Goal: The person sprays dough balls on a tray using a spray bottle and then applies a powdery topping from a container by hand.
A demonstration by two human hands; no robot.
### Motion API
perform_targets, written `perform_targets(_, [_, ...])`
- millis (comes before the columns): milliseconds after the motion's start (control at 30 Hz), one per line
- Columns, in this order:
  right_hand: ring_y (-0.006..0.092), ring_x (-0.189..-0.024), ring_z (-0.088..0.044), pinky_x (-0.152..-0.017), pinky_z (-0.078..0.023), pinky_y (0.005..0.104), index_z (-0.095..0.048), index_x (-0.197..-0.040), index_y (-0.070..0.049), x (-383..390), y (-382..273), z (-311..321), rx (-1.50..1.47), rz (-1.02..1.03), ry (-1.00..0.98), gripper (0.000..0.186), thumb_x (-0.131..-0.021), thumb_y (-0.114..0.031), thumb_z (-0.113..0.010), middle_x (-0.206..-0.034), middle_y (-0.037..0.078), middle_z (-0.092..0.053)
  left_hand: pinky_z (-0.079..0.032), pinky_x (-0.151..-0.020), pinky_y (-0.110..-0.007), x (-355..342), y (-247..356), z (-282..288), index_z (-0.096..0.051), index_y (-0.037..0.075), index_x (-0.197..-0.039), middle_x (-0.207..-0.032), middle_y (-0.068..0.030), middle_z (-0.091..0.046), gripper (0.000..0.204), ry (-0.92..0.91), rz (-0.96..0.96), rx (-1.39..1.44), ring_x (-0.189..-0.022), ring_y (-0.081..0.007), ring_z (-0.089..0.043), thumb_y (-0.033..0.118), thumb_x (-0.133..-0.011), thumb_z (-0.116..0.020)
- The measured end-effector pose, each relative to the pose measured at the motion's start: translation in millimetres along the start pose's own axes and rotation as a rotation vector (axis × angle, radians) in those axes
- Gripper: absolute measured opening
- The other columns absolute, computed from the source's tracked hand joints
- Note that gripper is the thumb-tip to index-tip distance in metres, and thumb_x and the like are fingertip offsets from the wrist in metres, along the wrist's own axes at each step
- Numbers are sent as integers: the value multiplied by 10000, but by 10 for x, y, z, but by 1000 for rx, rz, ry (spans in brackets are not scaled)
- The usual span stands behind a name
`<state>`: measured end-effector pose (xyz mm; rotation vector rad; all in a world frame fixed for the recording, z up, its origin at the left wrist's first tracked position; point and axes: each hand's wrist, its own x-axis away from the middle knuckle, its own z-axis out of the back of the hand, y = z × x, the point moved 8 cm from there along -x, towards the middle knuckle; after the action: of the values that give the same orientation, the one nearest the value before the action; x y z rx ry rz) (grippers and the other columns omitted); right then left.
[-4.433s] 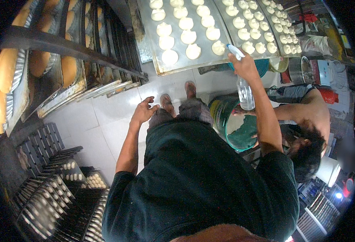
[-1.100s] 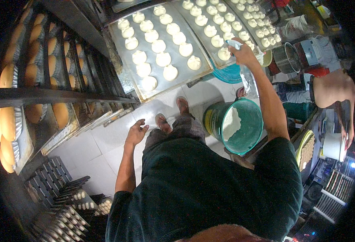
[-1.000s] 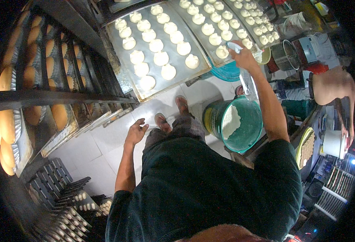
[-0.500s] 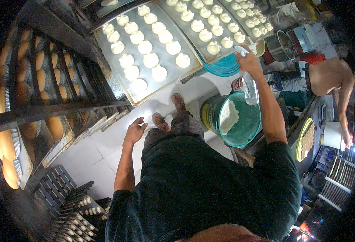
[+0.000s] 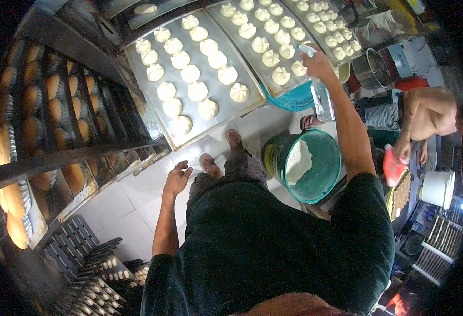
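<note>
My right hand grips a clear spray bottle by its neck, raised over the edge of the middle tray of pale pleated dough pieces. To the left lies a larger tray with rows of similar dough rounds, and a third tray sits farther right. My left hand hangs beside my thigh, fingers apart and loosely bent, holding nothing. Below the trays, by my right leg, stands a green bucket with white powder inside; a blue tub is partly hidden under the trays.
A dark rack of baked loaves fills the left, with more racks at lower left. At right, another person holds a red object near a white bucket. A metal pot stands at upper right.
My right hand and the bottle have risen slightly; my left hand stays low. The other person has turned and now holds the red object where their arm reached to the white bucket before.
</note>
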<state>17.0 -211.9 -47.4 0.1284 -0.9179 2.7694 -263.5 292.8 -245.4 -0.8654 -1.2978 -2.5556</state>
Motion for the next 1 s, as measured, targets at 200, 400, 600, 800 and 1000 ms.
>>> perform_targets(200, [232, -538, -643, -592, -524, 370, -585, -1129, -17, -678, -17, 66, 196, 425, 47, 394, -858, -303, -589, -650, 142, -644, -491, -857, -357, -65, 51, -11, -500, -21, -1271, -1164, -217, -611, 490, 23, 29, 23, -952, -297, -646, 291, -900, -574])
perform_targets(400, [142, -472, -533, -449, -454, 299, -551, -1210, -53, -925, -603, -9, 90, 110, -37, 386, -883, -257, -582, -691, 61, -603, -484, -869, -351, -74, -68, -11, -496, -35, -1272, -1167, -217, -610, 500, 74, 91, 78, -973, -298, -642, 293, -902, -567])
perform_targets(600, [147, -450, -545, -463, -458, 316, -510, -1241, -36, -1513, -844, -51, 223, 176, 6, 443, -878, -274, -595, -690, 66, -623, -487, -851, -344, -150, 110, 71, -513, -49, -1245, -1136, -219, -624, 485, 105, 108, 91, -945, -292, -652, 291, -901, -559])
perform_targets(800, [158, -452, -564, -474, -481, 327, -512, -1228, -47, -1771, -1206, -115, 158, 239, 62, 453, -873, -312, -608, -715, 72, -633, -492, -828, -357, -232, 111, 90, -531, -58, -1215, -1035, -239, -652, 479, 158, 104, 78, -918, -309, -659, 305, -904, -557])
perform_targets(1000, [161, -441, -565, -494, -500, 342, -526, -1188, -39, -2087, -836, 137, 163, 154, -13, 438, -878, -338, -608, -704, 98, -641, -497, -814, -361, -272, 106, 61, -597, -54, -1134, -946, -255, -664, 453, 186, 169, 83, -896, -323, -661, 338, -908, -564])
